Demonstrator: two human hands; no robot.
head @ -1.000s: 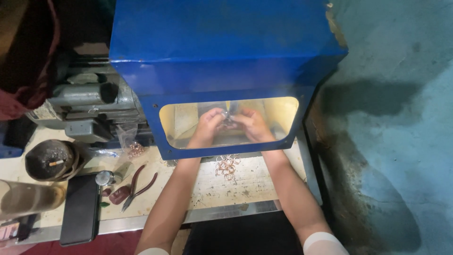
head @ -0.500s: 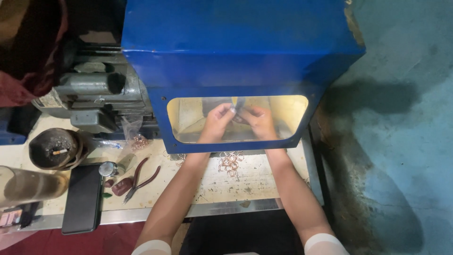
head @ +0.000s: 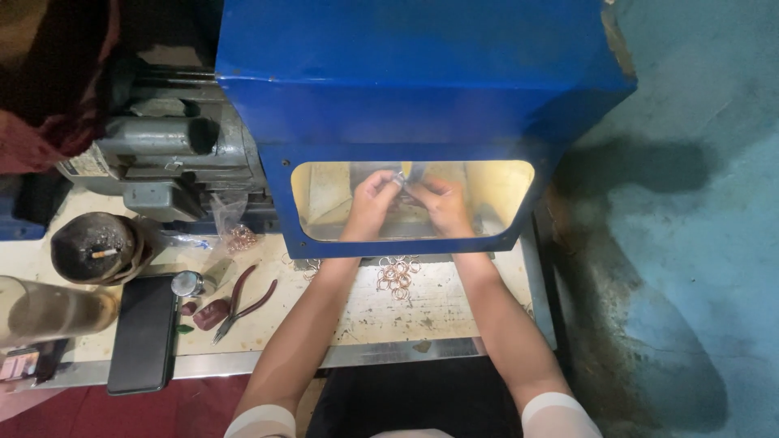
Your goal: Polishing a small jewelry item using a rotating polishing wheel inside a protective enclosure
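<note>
Both my hands reach through the window of a blue metal hood (head: 422, 89) into its lit yellow inside. My left hand (head: 375, 197) and my right hand (head: 442, 203) meet near the middle, fingers pinched around a small shiny piece (head: 403, 182) held up to a spindle. What exactly the piece is, I cannot tell. Just outside the opening, between my forearms, lies a small heap of copper-coloured rings (head: 397, 272) on the worn bench (head: 438, 312).
A grey motor (head: 154, 154) stands left of the hood. On the bench at left lie red-handled pliers (head: 243, 302), a black phone (head: 144, 332), a dark ashtray bowl (head: 93, 247), a small metal cap (head: 187, 283) and a bag of rings (head: 238, 235). Teal floor lies at right.
The view has drifted, so the hood sits further right in the picture. My hands stay together inside the hood, with little change in their pose.
</note>
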